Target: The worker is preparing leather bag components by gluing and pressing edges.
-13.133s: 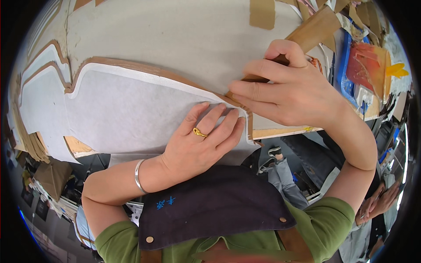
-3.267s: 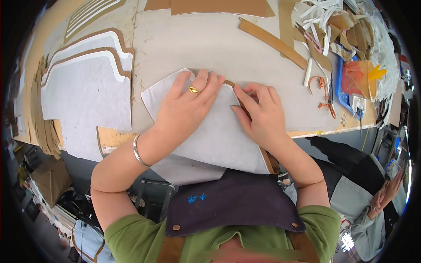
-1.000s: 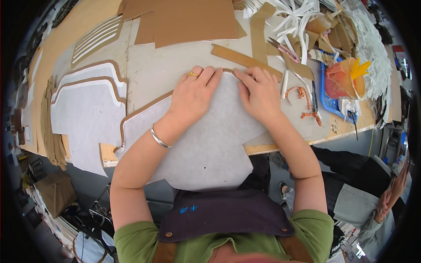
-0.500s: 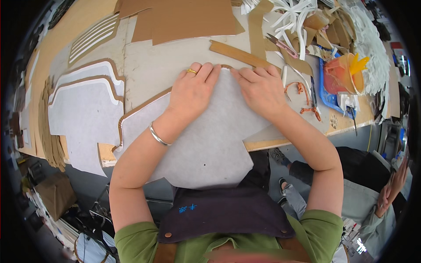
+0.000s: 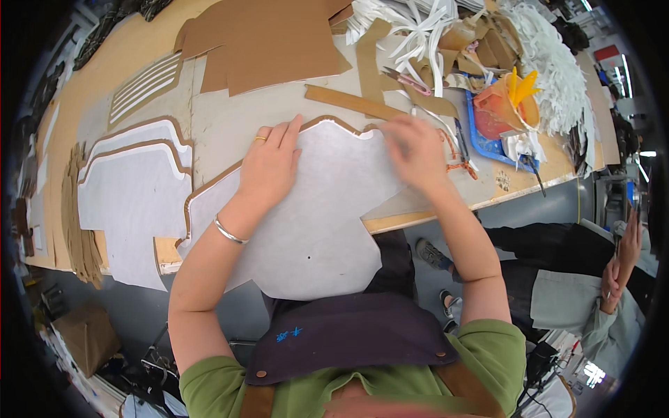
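Observation:
A large pale grey panel, edged in brown along its far side, lies on the worktable and hangs over the near edge toward my apron. A white strip follows the curved notch in that brown rim. My left hand rests flat on the panel, fingers stretched toward the far rim and holding nothing. At the panel's far right corner is my right hand, bent over the brown rim; motion smears its fingers, so whether it pinches the edge is unclear.
Similar panels overlap at left beside brown strips. Brown sheets and a flat brown bar lie beyond. Pink-handled scissors, a blue tray with an orange cup, and white scraps stand right. Another person's hands show at right.
My left hand has slid away from the far rim toward the left, baring the notched edge. My right hand has come slightly nearer, now blurred. The whole view has shifted a little.

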The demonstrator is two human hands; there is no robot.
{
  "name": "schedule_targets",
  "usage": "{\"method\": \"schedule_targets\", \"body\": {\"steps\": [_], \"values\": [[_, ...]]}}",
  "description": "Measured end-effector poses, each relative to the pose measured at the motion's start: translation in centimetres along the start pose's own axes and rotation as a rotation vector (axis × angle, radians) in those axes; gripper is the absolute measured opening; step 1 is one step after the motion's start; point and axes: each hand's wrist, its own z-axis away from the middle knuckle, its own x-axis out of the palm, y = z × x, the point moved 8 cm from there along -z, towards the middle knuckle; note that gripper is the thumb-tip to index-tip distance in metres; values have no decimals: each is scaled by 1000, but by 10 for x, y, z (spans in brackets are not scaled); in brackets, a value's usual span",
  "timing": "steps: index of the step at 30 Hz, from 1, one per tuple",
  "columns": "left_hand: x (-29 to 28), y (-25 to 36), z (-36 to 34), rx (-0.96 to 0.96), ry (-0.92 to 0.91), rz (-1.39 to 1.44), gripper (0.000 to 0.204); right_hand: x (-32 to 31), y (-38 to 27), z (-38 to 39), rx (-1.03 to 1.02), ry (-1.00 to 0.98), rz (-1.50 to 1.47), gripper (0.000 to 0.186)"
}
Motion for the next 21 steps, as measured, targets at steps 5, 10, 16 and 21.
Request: {"method": "schedule_targets", "body": {"steps": [5, 10, 16, 21], "values": [[7, 1, 0, -32, -66, -97, 49, -57, 84, 2, 376, 91, 122, 20], [13, 16, -1, 22, -95, -315, 46, -57, 106, 35, 354, -73, 569, 20], [11, 16, -5, -53, -174, -285, 35, -57, 108, 44, 581, -171, 595, 23], [2, -23, 5, -92, -52, -43, 32, -62, 110, 58, 626, -175, 480, 29]]}}
